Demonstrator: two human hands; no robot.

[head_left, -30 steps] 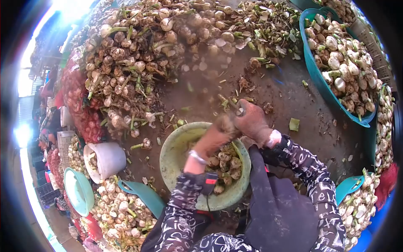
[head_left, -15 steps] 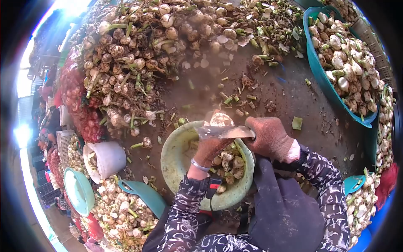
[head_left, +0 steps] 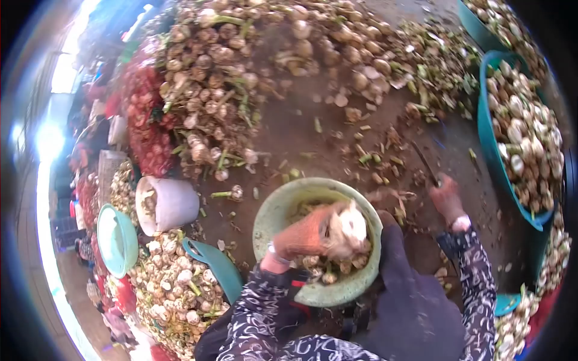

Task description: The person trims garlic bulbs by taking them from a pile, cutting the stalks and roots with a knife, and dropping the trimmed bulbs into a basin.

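A pale garlic bulb (head_left: pixel 350 227) is over the inner right part of a green bowl (head_left: pixel 272 206), above the bulbs (head_left: pixel 329 266) lying in it. The left hand (head_left: pixel 304 236) reaches across the bowl, its fingers curled around that bulb; the edges are blurred, so it may be more than one. The right hand (head_left: pixel 447 200), well apart to the right, has its fingers closed around the handle of a knife (head_left: pixel 425 162), whose blade slants up and to the left over the brown work surface (head_left: pixel 289 135).

Stem pieces (head_left: pixel 365 159) and scraps are scattered beyond the bowl. Further out, a large pile of untrimmed bulbs (head_left: pixel 211 90) stands at the upper left, with a heap of trimmings (head_left: pixel 439 66) to its right. A teal tub (head_left: pixel 489 129) full of bulbs is at the far right; a white bucket (head_left: pixel 177 206) is left of the bowl.
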